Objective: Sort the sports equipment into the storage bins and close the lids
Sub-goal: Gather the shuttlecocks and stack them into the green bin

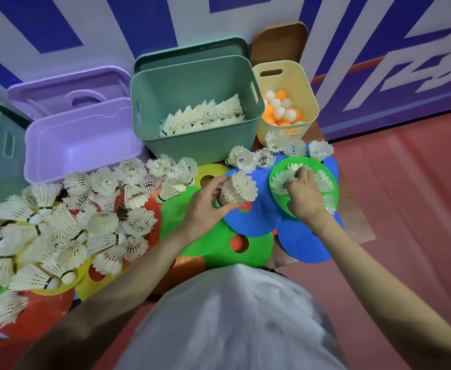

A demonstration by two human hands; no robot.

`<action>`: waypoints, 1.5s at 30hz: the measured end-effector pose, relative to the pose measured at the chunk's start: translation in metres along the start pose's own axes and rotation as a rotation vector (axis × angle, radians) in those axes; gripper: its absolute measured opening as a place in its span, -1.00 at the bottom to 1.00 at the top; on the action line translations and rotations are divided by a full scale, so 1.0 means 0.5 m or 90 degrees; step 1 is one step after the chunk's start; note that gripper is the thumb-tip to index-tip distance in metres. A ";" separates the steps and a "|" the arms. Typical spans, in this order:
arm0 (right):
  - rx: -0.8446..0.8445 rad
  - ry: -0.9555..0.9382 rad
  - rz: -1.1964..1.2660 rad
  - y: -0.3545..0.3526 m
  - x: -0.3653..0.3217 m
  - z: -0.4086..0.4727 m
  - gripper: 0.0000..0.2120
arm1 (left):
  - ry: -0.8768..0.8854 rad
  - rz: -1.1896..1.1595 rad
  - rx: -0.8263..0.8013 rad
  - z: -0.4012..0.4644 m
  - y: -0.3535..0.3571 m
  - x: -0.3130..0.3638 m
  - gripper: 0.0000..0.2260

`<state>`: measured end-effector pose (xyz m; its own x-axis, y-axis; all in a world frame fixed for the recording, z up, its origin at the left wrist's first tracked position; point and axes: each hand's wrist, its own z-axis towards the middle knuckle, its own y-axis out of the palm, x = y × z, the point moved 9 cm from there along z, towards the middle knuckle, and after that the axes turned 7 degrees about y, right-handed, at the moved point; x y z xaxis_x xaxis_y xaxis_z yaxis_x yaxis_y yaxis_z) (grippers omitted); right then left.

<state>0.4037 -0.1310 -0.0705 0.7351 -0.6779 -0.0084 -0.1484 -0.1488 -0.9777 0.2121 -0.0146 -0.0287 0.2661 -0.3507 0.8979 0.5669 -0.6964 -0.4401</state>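
The left hand (205, 204) holds a bunch of white shuttlecocks (236, 192) over a blue disc (256, 217). The right hand (303, 194) grips more shuttlecocks (281, 182) lying on a green disc (325, 166). Behind them stands an open green bin (192, 145) with shuttlecocks inside. A yellow bin (307, 76) beside it holds balls (281, 109). The purple bin (80, 161) is open. A big pile of shuttlecocks (59, 231) lies to the left.

I see four bins (195, 102) in a row at the back, lids (192, 49) propped behind them. Shuttlecocks (59, 231) heap on flat discs (253, 217) in front-left; balls (281, 108) sit in the rightmost bin.
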 end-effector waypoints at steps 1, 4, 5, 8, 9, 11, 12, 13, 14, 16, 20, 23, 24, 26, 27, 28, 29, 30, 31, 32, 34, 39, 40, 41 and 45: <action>0.007 -0.016 -0.027 0.000 -0.004 0.000 -0.70 | -0.002 -0.006 0.001 0.001 0.002 0.002 -0.43; 0.052 -0.067 -0.068 -0.010 -0.015 0.005 -0.84 | -0.010 -0.016 0.003 0.004 0.005 0.003 -0.41; 0.074 -0.081 -0.065 -0.016 -0.016 0.006 -0.84 | -0.012 -0.016 0.004 0.005 0.005 0.002 -0.41; 0.074 -0.089 -0.020 -0.028 -0.017 0.010 -0.87 | -0.017 -0.016 0.019 0.008 0.000 -0.001 -0.41; 0.095 -0.083 0.023 -0.045 -0.016 0.008 -0.90 | -0.020 -0.014 0.024 0.009 -0.002 -0.004 -0.41; 0.161 -0.070 0.146 -0.090 -0.016 -0.004 -0.91 | -0.028 -0.011 0.036 0.012 -0.007 -0.010 -0.42; 0.195 -0.074 0.214 -0.117 -0.019 -0.014 -0.90 | -0.033 -0.010 0.043 0.013 -0.009 -0.013 -0.43; 0.229 -0.080 0.290 -0.146 -0.023 -0.026 -0.90 | -0.037 -0.009 0.049 0.014 -0.011 -0.016 -0.44; 0.263 -0.089 0.364 -0.175 -0.028 -0.040 -0.90 | -0.039 -0.006 0.054 0.016 -0.012 -0.018 -0.45; 0.337 -0.113 0.481 -0.229 -0.037 -0.071 -0.90 | -0.041 -0.002 0.060 0.020 -0.011 -0.019 -0.46; 0.362 -0.199 0.540 -0.269 -0.071 -0.107 -0.92 | -0.035 0.001 0.061 0.029 -0.007 -0.018 -0.49; 0.269 -0.239 0.511 -0.229 -0.099 -0.094 -0.92 | -0.024 0.000 0.058 0.037 -0.001 -0.009 -0.48; 0.244 -0.246 0.504 -0.213 -0.107 -0.091 -0.92 | -0.020 -0.003 0.053 0.040 0.002 -0.004 -0.47; 0.212 -0.249 0.503 -0.189 -0.115 -0.087 -0.91 | -0.014 -0.004 0.046 0.046 0.010 0.002 -0.47; 0.204 -0.246 0.511 -0.183 -0.116 -0.085 -0.90 | -0.014 -0.004 0.047 0.049 0.012 0.003 -0.47; 0.199 -0.243 0.524 -0.179 -0.114 -0.083 -0.90 | -0.017 -0.008 0.049 0.051 0.013 0.002 -0.47; 0.194 -0.241 0.538 -0.177 -0.111 -0.081 -0.89 | -0.021 -0.014 0.052 0.053 0.013 0.000 -0.47; 0.195 -0.241 0.542 -0.176 -0.109 -0.079 -0.88 | -0.025 -0.018 0.055 0.055 0.013 -0.003 -0.47; 0.202 -0.242 0.535 -0.177 -0.106 -0.079 -0.85 | -0.030 -0.022 0.057 0.056 0.014 -0.005 -0.47; 0.213 -0.245 0.523 -0.177 -0.102 -0.079 -0.80 | -0.033 -0.024 0.058 0.058 0.014 -0.006 -0.48; 0.237 -0.240 0.527 -0.178 -0.085 -0.077 -0.66 | -0.035 -0.021 0.061 0.062 0.015 -0.006 -0.48; 0.227 -0.121 0.476 -0.115 0.004 -0.020 -0.56 | -0.043 -0.021 0.064 0.072 0.020 -0.009 -0.47; 0.205 -0.080 0.428 -0.092 0.023 -0.001 -0.54 | -0.043 -0.022 0.062 0.074 0.021 -0.009 -0.47; 0.184 -0.046 0.371 -0.072 0.039 0.016 -0.53 | -0.044 -0.021 0.059 0.076 0.022 -0.009 -0.46; 0.115 0.013 0.184 -0.025 0.065 0.065 -0.64 | -0.040 -0.019 0.050 0.081 0.028 -0.005 -0.44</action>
<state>0.4508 -0.1278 -0.0655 0.6655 -0.6884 -0.2883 -0.2283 0.1800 -0.9568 0.2507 0.0020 -0.0366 0.2951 -0.2889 0.9108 0.6339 -0.6540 -0.4128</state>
